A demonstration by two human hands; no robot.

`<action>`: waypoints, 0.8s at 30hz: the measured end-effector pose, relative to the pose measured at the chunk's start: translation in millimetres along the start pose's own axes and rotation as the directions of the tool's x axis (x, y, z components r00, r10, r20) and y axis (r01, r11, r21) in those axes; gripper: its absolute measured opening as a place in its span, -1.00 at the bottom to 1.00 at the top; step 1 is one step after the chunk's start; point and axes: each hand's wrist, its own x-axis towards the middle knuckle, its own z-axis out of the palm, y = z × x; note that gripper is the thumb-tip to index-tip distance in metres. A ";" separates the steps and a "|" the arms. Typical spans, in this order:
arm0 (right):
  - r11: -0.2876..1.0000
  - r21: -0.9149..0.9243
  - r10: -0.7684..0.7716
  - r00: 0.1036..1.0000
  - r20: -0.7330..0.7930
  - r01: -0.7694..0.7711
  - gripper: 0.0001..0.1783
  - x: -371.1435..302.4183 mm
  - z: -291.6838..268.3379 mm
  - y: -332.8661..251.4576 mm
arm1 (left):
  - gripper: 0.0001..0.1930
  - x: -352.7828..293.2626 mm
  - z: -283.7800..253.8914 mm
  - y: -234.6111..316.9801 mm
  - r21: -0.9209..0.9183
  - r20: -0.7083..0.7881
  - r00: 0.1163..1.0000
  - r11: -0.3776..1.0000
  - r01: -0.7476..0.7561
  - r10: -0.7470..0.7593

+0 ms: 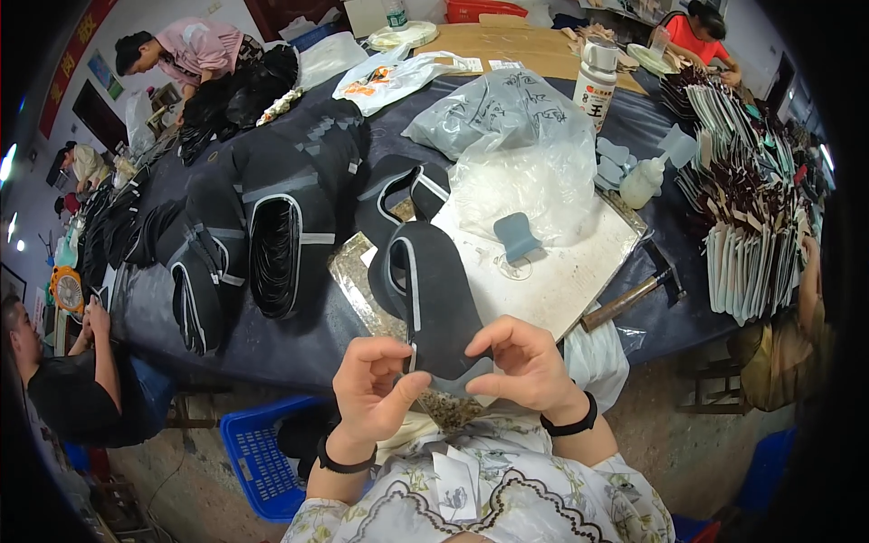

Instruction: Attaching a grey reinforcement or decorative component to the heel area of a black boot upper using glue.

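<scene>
In front of me is a black shoe upper (439, 290) with light grey edging, its near end pointing at my body. My left hand (376, 385) pinches the near left edge between thumb and fingers. At the near right corner my right hand (525, 366) is curled, thumb and forefinger on the edge. A grey curved stiffener piece (455, 376) lies along this near end, between both hands. Beyond it another black upper (398, 185) rests at the board's edge. A loose blue-grey stiffener piece (516, 237) lies on the white board (552, 281).
A hammer (634, 294) lies right of the board, near a white squeeze bottle (642, 184) and more grey pieces (615, 163). Plastic bags (525, 172) and a white flask (595, 81) stand behind. Stacked black uppers (290, 208) fill the left; bundled pieces (742, 262) the right. Co-workers sit around.
</scene>
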 end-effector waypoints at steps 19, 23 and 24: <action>0.943 0.318 0.015 0.942 -0.337 0.098 -0.58 -8.9 23.4 2.3 | -0.56 -13.9 -0.1 -17.2 -0.082 0.100 0.995 0.997 -0.010 0.019; 0.938 0.340 0.176 0.942 -0.286 -0.072 -0.49 0.0 24.4 -6.0 | -0.58 -3.6 2.0 -13.7 -0.120 0.066 0.998 0.992 0.031 -0.023; 0.976 0.202 0.120 0.977 -0.175 -0.083 -0.46 0.7 23.8 -7.1 | -0.58 -2.6 1.6 -12.2 -0.113 0.048 0.998 0.993 0.046 -0.040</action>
